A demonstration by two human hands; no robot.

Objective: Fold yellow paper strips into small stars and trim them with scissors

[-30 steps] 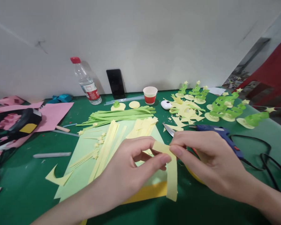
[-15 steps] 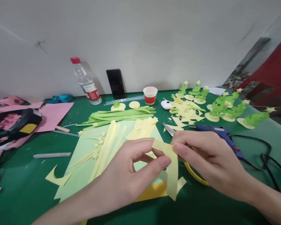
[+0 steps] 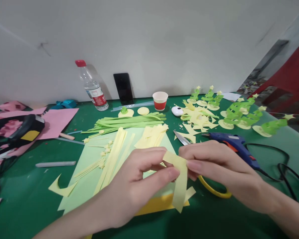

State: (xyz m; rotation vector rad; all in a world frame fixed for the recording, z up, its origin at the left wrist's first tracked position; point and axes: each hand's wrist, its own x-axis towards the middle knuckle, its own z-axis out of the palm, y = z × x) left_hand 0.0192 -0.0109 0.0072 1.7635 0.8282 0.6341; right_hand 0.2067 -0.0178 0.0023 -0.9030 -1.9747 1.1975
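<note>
Between my two hands is a pale yellow paper strip (image 3: 181, 176), bent near its top, with its long end hanging down. My left hand (image 3: 142, 186) pinches the strip between thumb and fingers. From the other side, my right hand (image 3: 221, 169) grips it at the bend with thumb and forefinger. Scissors with a yellow handle (image 3: 215, 192) lie partly hidden under my right hand. Below the hands are a pale green sheet (image 3: 89, 166) and an orange-yellow paper piece (image 3: 154, 205). Long yellow strips (image 3: 113, 156) and short yellow pieces (image 3: 151, 136) rest on the green sheet.
Green strips (image 3: 127, 122) lie behind the sheet. At right are a blue glue gun (image 3: 231, 142) with its cord, yellow scraps (image 3: 199, 116) and several green spiral trees (image 3: 235, 113). A bottle (image 3: 96, 91), phone (image 3: 124, 89) and paper cup (image 3: 160, 101) stand along the wall (image 3: 149, 43).
The strip's hanging end has swung slightly left. My right hand has shifted a little and its fingers have changed position at the bend, uncovering more of the scissors' handle.
</note>
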